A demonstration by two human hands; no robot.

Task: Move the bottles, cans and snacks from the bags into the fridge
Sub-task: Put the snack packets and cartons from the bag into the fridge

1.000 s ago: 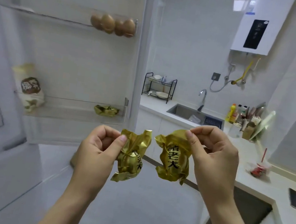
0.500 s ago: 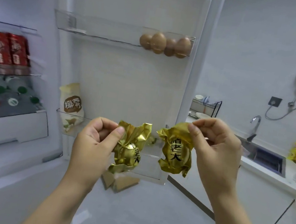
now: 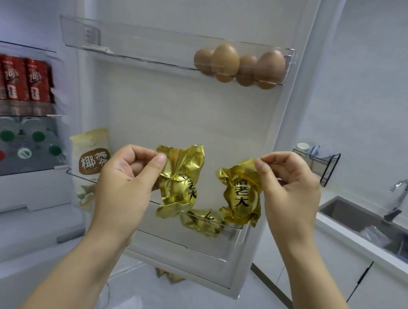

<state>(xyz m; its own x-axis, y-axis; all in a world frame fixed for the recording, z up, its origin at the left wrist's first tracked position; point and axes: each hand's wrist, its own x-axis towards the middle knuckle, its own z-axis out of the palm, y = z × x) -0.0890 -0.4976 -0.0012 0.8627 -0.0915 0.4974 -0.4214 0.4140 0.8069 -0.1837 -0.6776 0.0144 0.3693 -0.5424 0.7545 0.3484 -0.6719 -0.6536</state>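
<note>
Hands before open fridge door (image 3: pixel 150 121); left hand (image 3: pixel 126 183) pinching gold snack packet (image 3: pixel 178 184), right hand (image 3: pixel 289 191) pinching another packet (image 3: pixel 241 198)

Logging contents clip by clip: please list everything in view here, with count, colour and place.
left snack packet: one, gold foil, held before open door.
right snack packet: one, gold foil, held alongside.
third snack packet: one, gold foil, lying in lower door bin.
eggs: four, brown, right end of upper door bin.
pouch: one, cream with brown label, left end of lower door bin.
cans: at least three, red, fridge shelf at left.
bottles: several, red and green caps, shelf below cans.
sink: one, steel, counter at right.
tap: one, chrome, behind sink.
dish rack: one, black wire, counter.
left hand: pinches left snack packet.
right hand: pinches right snack packet.
</note>
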